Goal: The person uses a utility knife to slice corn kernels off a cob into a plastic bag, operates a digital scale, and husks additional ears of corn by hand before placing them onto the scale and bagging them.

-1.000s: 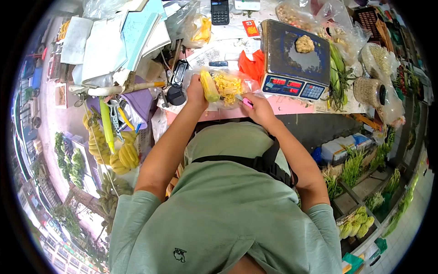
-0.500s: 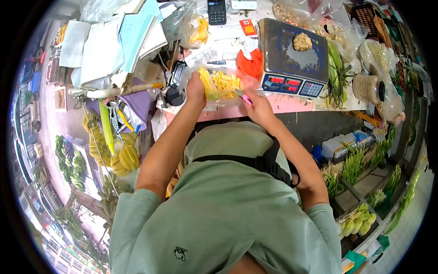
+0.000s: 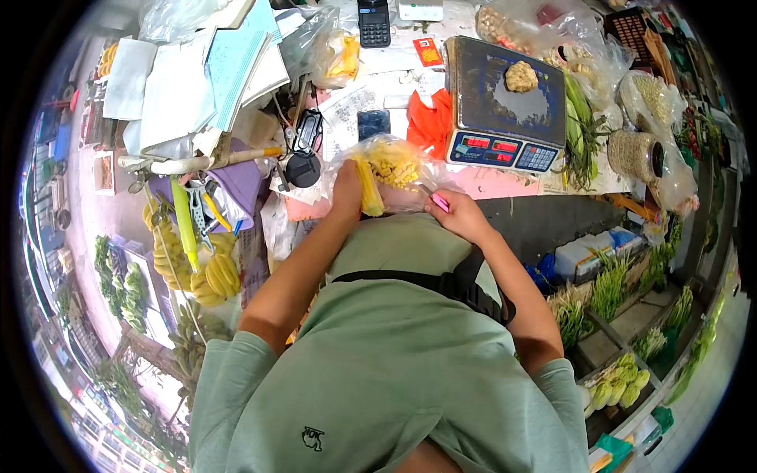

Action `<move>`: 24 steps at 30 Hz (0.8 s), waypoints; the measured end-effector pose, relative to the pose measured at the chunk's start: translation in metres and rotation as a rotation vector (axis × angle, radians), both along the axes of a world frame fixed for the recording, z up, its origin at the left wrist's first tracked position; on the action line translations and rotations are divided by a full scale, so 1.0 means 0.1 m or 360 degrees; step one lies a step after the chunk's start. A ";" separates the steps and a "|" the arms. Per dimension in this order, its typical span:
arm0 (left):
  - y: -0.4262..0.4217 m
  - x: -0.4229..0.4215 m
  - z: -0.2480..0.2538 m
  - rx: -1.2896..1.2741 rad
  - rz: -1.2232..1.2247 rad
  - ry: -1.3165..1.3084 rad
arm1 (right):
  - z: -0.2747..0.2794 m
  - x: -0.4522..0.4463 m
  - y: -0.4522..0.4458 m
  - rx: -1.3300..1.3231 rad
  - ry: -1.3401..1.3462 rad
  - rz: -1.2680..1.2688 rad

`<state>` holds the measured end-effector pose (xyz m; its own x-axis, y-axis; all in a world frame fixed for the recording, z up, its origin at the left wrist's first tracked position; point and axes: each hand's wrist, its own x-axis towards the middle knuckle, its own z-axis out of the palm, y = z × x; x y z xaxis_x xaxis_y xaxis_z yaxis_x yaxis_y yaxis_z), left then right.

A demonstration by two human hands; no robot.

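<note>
My left hand [image 3: 345, 191] is wrapped round a yellow corn cob [image 3: 369, 188], which stands tilted at the left side of a clear plastic bag [image 3: 412, 197]. Loose corn kernels [image 3: 396, 171] lie in the bag to the right of the cob. My right hand [image 3: 464, 217] is closed on the pink handle of a small knife [image 3: 439, 202]. Its blade points up and left over the bag's right edge, apart from the cob. Bag and hands are at the table's front edge, close to my body.
A digital scale [image 3: 509, 102] holding a pale lumpy item [image 3: 521, 76] stands to the right. Behind the bag lie a phone [image 3: 374, 123] and a red plastic bag [image 3: 429, 122]. Papers [image 3: 177, 87] are piled at left, above hanging bananas [image 3: 217, 276]. Corn husks [image 3: 579, 130] lie beside the scale.
Both hands have come down towards my body with the cob, bag and knife. The phone behind the bag now shows more fully, and the knife has drawn back from the cob.
</note>
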<state>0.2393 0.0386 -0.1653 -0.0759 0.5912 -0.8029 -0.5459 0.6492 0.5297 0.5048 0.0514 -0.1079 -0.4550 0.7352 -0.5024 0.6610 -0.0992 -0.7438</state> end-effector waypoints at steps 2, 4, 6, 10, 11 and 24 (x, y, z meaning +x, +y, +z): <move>0.00 0.10 -0.16 0.0037 0.0253 0.0063 | 0.11 -0.12 0.02 0.0090 0.0080 -0.0034; 0.03 0.15 -0.02 -0.0071 0.0240 -0.0044 | 0.12 -0.24 0.08 0.0192 0.0158 -0.0067; 0.04 0.20 0.07 -0.0182 0.0226 -0.0142 | 0.05 -0.37 0.18 0.0120 0.0349 -0.0177; -0.03 0.19 0.09 -0.0060 0.0059 -0.0374 | -0.01 -0.62 0.45 0.0183 0.0167 -0.0145; -0.04 0.18 0.11 0.0013 -0.0060 -0.0443 | -0.02 -0.67 0.54 0.0098 0.0006 -0.0209; -0.19 0.16 0.28 0.0260 -0.0090 -0.0690 | -0.03 -0.50 0.24 0.0163 -0.0029 -0.0316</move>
